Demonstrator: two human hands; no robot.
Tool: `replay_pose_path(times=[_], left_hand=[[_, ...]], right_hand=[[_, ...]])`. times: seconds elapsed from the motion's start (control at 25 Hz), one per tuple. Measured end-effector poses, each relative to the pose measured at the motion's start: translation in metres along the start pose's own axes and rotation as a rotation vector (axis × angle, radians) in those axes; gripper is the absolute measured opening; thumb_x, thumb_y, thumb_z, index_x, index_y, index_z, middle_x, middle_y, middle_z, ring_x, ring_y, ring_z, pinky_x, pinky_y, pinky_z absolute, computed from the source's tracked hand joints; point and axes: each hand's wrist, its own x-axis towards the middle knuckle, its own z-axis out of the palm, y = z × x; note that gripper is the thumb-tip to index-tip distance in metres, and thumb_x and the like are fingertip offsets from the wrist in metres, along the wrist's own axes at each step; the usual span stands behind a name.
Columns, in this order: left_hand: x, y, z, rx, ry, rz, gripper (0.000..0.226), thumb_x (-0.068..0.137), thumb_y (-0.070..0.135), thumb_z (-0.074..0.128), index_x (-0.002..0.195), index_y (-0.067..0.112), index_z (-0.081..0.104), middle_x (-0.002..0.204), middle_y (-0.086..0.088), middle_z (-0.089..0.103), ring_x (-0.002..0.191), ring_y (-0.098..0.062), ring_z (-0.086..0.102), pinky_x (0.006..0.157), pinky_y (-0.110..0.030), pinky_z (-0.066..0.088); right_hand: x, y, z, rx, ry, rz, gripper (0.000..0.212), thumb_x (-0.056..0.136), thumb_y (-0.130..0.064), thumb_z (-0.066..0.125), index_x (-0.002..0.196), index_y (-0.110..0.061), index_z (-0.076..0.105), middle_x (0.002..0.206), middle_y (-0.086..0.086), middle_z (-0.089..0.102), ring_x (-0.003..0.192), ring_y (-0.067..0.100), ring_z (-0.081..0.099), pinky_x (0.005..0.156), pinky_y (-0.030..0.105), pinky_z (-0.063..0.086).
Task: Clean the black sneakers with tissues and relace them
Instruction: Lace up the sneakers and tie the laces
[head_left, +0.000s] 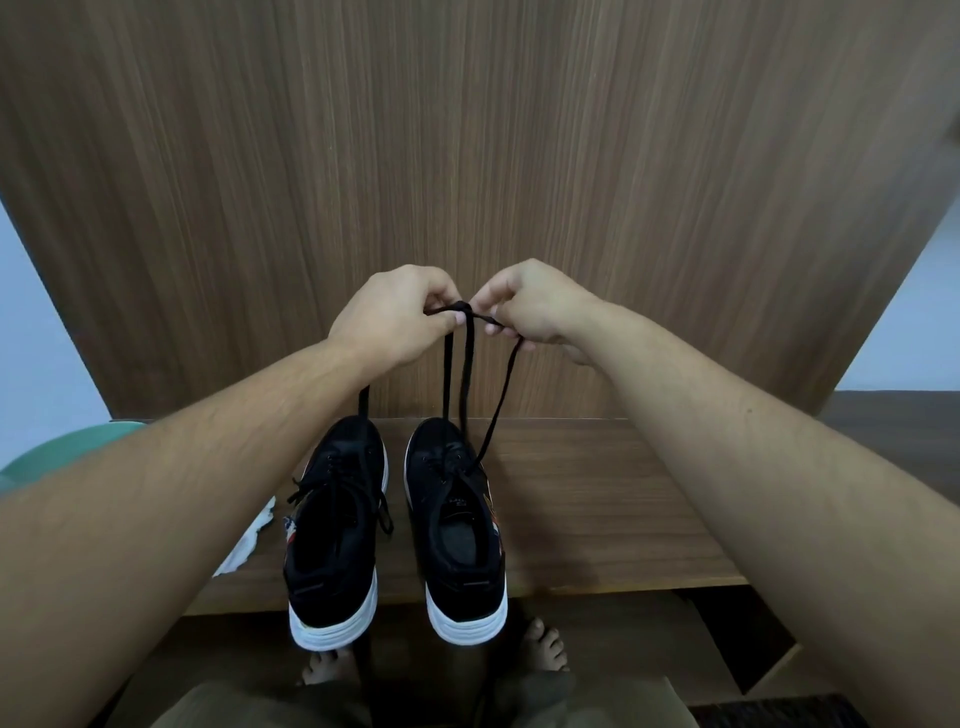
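Note:
Two black sneakers with white soles stand side by side on a low wooden table (597, 519), heels toward me: the left sneaker (335, 530) and the right sneaker (457, 525). A black lace (464, 364) rises from the right sneaker to my raised hands. My left hand (400, 317) pinches one part of the lace. My right hand (535, 306) pinches the other part. A small knot sits between the fingertips of both hands. One loose lace end hangs below my left wrist, another below my right hand. The left sneaker is laced.
A crumpled white tissue (244, 545) lies on the table left of the left sneaker, partly hidden by my left forearm. A green round object (62, 447) shows at far left. A wood-grain panel (467, 156) rises behind the table. My bare feet show beneath the table edge.

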Motion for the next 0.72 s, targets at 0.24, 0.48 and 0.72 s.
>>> replay_pose_path(times=[0.24, 0.48, 0.72], left_hand=[[-0.003, -0.001, -0.001, -0.056, -0.005, 0.016, 0.016, 0.089, 0.029, 0.056, 0.101, 0.03, 0.066, 0.1, 0.008, 0.067, 0.096, -0.01, 0.06, 0.085, -0.034, 0.051], [-0.001, 0.001, 0.0, 0.024, -0.108, 0.052, 0.021, 0.092, 0.036, 0.05, 0.103, 0.029, 0.066, 0.098, 0.006, 0.067, 0.095, -0.013, 0.061, 0.084, -0.039, 0.051], [-0.005, -0.002, -0.001, -0.006, -0.061, 0.02, 0.026, 0.093, 0.036, 0.049, 0.109, 0.024, 0.066, 0.098, 0.001, 0.069, 0.092, -0.015, 0.062, 0.084, -0.039, 0.051]], right_hand=[[-0.005, -0.006, -0.001, -0.029, -0.094, 0.094, 0.018, 0.076, -0.035, 0.067, 0.078, -0.019, 0.059, 0.074, -0.005, 0.05, 0.067, 0.01, 0.041, 0.056, 0.025, 0.032], [-0.007, -0.014, 0.01, -0.446, 0.083, -0.031, 0.032, 0.08, -0.031, 0.069, 0.066, -0.013, 0.046, 0.063, -0.001, 0.047, 0.059, 0.016, 0.047, 0.047, 0.025, 0.033], [-0.019, -0.026, 0.005, -1.013, 0.248, -0.347, 0.009, 0.094, -0.003, 0.05, 0.087, -0.01, 0.049, 0.071, 0.008, 0.046, 0.067, 0.026, 0.049, 0.056, 0.031, 0.037]])
